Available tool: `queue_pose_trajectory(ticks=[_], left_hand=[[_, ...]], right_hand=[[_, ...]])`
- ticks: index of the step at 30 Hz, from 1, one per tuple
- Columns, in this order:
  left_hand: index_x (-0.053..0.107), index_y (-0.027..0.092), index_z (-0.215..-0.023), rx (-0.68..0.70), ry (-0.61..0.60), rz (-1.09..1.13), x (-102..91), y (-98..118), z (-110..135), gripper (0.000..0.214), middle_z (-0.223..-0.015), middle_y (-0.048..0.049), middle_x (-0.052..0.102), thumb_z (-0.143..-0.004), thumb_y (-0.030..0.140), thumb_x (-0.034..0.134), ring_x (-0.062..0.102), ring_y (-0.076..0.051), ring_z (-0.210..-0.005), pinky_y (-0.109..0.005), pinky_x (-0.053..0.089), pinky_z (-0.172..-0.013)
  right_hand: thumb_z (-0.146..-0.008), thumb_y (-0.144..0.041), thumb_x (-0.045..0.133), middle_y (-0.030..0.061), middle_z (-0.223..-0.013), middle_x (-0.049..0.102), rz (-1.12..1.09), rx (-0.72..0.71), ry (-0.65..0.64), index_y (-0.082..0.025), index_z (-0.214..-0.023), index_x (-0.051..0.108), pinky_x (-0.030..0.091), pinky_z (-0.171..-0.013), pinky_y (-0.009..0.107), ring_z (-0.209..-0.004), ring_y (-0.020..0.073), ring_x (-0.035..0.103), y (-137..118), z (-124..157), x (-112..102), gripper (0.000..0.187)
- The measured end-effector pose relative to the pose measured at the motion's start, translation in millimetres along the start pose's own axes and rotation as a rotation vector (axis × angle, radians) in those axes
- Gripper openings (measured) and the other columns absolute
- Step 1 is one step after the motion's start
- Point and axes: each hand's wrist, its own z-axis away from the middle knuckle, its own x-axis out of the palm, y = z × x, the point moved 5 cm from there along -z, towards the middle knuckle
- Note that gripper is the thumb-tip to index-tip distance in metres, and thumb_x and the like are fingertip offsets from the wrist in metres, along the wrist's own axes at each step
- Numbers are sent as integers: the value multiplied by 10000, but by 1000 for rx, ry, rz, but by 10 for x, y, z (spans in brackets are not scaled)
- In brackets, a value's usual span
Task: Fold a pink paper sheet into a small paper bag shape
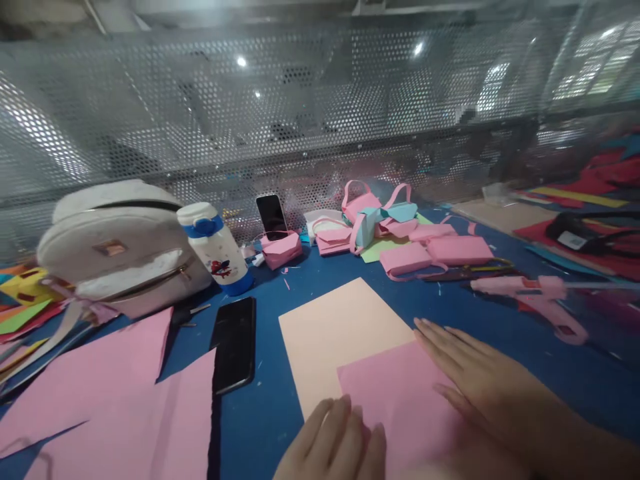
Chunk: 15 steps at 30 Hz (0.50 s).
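Observation:
A pink sheet of paper (395,393) lies on top of a peach sheet (340,320) on the blue tabletop. My left hand (335,443) rests at the pink sheet's left edge, its fingers bent but apart, with part of the hand cut off by the bottom of the view. On the right, my right hand (480,380) lies flat along the pink sheet's right side, fingers stretched toward the peach sheet's edge. Neither hand grips anything visible. The lower part of the pink sheet is out of view.
Larger pink sheets (125,400) and a black phone (235,343) lie left. Behind stand a white backpack (125,247), a bottle (215,250) and a propped phone (271,217). Several small pink paper bags (333,239) line the back. A pink glue gun (535,293) lies right.

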Motion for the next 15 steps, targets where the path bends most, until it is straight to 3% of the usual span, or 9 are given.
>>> queue_pose_trajectory(ticks=[2,5,8,11,15], left_hand=[[650,170,-992,0,-18,5,-14,1,-75,263,-821,-22,715,-990,222,393,697,-204,-806,-328,534,-756],[628,152,-1058,-5,-113,17,-1,32,-157,299,-892,-59,707,-970,350,422,679,-243,-839,-365,530,-737],[615,141,-1113,-3,-137,28,25,59,-195,256,-1021,-77,699,-896,214,500,664,-261,-920,-393,524,-788],[617,148,-1088,-45,-149,51,86,-14,-214,235,-1005,-66,700,-866,148,539,656,-241,-935,-399,512,-850],[606,171,-1053,-45,-200,54,128,-224,-229,185,-953,-49,694,-897,104,533,655,-198,-893,-382,503,-874]], right_hand=[[-973,-421,430,165,-1414,507,-36,-28,-52,-136,-1486,345,496,-968,436,-1246,286,542,41,-77,-34,593],[-925,-542,492,173,-1477,425,-168,33,-192,-141,-1447,424,445,-1029,473,-1341,325,429,104,-270,-131,662],[-891,-507,582,124,-1517,379,-361,-82,-346,-190,-1469,388,354,-1112,467,-1411,301,315,-28,-481,-251,687],[-845,-475,661,146,-1454,461,-479,-129,-429,-169,-1420,454,397,-1071,426,-1333,289,426,-169,-650,-321,684],[-874,-286,622,121,-1213,607,-458,-82,-374,-173,-1269,574,497,-910,392,-1095,255,577,-222,-815,-320,413]])
